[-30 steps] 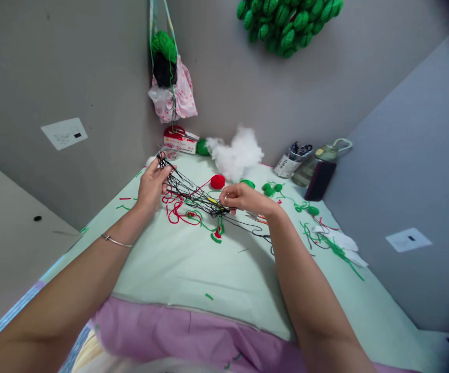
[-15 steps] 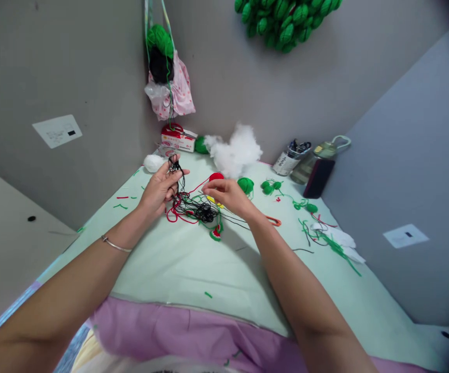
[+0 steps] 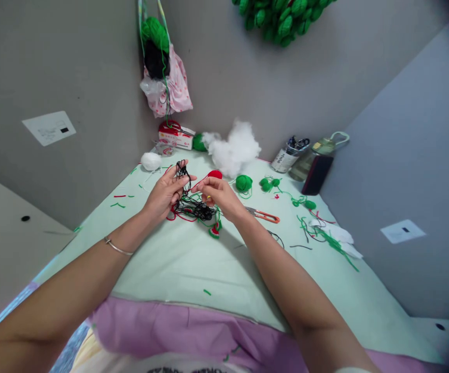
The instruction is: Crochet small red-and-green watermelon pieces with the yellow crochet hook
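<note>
Loops of black yarn point(image 3: 183, 178) hang over the fingers of my left hand point(image 3: 164, 194), which is closed on them. Below, more black yarn lies in a loose tangle on the table. My right hand point(image 3: 220, 197) pinches close beside it, apparently on a thin strand of the black yarn, though the strand is hard to see at the fingertips. Red yarn point(image 3: 178, 215) lies under the tangle, and a red ball of yarn point(image 3: 215, 174) sits just behind my right hand. A small red and green crocheted piece point(image 3: 214, 230) rests in front of the tangle.
Orange-handled scissors point(image 3: 267, 215) lie right of my right hand. Behind are white stuffing point(image 3: 234, 150), a green yarn ball point(image 3: 243, 183), a white ball point(image 3: 151, 161) and a box point(image 3: 176, 139). A pen cup point(image 3: 286, 158), bottle point(image 3: 304, 166) and phone point(image 3: 318, 175) stand right.
Both hands have come closer together, my right hand moving slightly left and down. The orange scissors show more fully, and the black strands right of the tangle have shifted into a loop.
</note>
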Motion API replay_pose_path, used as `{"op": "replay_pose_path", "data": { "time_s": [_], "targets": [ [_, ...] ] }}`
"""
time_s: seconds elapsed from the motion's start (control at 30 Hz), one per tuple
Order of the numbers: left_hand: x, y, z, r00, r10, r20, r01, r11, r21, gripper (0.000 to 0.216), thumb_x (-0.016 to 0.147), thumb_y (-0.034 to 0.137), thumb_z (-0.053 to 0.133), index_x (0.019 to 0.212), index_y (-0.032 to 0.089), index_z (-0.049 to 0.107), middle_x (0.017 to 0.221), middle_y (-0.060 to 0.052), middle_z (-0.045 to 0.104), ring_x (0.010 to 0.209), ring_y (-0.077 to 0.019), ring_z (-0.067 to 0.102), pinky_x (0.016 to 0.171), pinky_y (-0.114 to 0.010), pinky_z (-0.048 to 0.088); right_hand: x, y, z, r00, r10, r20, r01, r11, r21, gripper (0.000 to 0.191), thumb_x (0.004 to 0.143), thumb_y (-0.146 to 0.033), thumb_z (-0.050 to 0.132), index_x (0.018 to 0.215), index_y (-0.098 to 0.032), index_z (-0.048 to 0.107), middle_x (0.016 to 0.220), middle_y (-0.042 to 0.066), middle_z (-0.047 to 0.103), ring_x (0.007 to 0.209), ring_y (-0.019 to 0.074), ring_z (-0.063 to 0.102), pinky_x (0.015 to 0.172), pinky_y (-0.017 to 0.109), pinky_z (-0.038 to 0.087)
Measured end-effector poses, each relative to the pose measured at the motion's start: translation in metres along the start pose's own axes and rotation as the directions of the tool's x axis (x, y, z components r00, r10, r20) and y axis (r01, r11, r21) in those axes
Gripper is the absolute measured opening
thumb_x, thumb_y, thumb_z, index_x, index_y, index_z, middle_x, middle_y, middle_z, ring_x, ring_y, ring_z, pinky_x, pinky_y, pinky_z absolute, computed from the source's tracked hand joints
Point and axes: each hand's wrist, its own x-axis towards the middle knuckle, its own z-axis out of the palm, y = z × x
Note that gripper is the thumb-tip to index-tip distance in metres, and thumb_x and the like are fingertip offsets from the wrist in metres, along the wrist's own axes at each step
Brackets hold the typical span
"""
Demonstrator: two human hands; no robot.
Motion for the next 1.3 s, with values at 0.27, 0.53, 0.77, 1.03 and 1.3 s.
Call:
{"op": "replay_pose_path", "data": {
  "time_s": [0.27,0.53,0.77,1.03,1.3],
  "targets": [
    [0.0001,-0.0052,0.0014,1.0,-0.011,0.004,0.011,1.0,0.028,0.063,0.082,0.029,0.076,0.141,0.021,0.054,0.1,-0.007,0.074,0.038,0.0017,0.03,0.033,-0.015,0.019,0.0015,0.0067,0.0099,0.999,-0.004,-0.041,0.003,1.0,-0.019,0.025,0.065,-0.034,0.079,0.077,-0.017,0.066,0.062,-0.005,0.054,0.05,0.0055,0.038,0.047,0.022,0.026],
    [0.0002,-0.0012,0.0026,0.997,0.003,-0.072,-0.002,1.0,0.021,0.061,0.079,0.024,0.077,0.137,0.02,0.056,0.1,-0.007,0.073,0.039,0.0017,0.03,0.034,-0.015,0.02,0.0045,0.0065,0.0065,0.99,0.017,-0.138,-0.001,0.993,0.119,0.022,0.064,-0.031,0.076,0.071,-0.019,0.059,0.065,-0.004,0.062,0.049,0.0057,0.039,0.044,0.021,0.025],
    [0.0016,-0.0034,0.0002,0.995,0.021,-0.094,-0.018,1.0,0.024,0.064,0.079,0.024,0.077,0.138,0.018,0.053,0.099,-0.007,0.074,0.04,0.001,0.03,0.035,-0.014,0.019,0.0034,0.0077,0.0057,0.992,0.069,-0.104,-0.043,0.971,0.235,0.028,0.058,-0.028,0.079,0.078,-0.018,0.063,0.072,-0.001,0.069,0.055,0.0079,0.049,0.047,0.021,0.036],
    [0.0018,-0.0054,-0.001,0.992,0.041,-0.12,-0.036,0.998,0.046,0.064,0.078,0.024,0.077,0.138,0.019,0.054,0.101,-0.007,0.074,0.041,0.0,0.03,0.035,-0.016,0.019,0.0041,0.008,0.0049,0.986,0.064,-0.152,-0.025,0.969,0.246,0.025,0.057,-0.03,0.081,0.074,-0.017,0.068,0.068,-0.004,0.058,0.064,0.0088,0.051,0.051,0.02,0.038],
    [0.0034,-0.0059,0.0001,0.991,0.059,-0.124,-0.051,0.996,0.067,0.066,0.076,0.025,0.079,0.137,0.018,0.054,0.098,-0.006,0.073,0.042,-0.0005,0.031,0.036,-0.017,0.02,0.0045,0.01,0.003,0.988,0.071,-0.138,-0.032,0.962,0.272,0.03,0.059,-0.032,0.082,0.079,-0.019,0.065,0.066,-0.004,0.062,0.054,0.0062,0.047,0.047,0.02,0.034]
  ]
}}
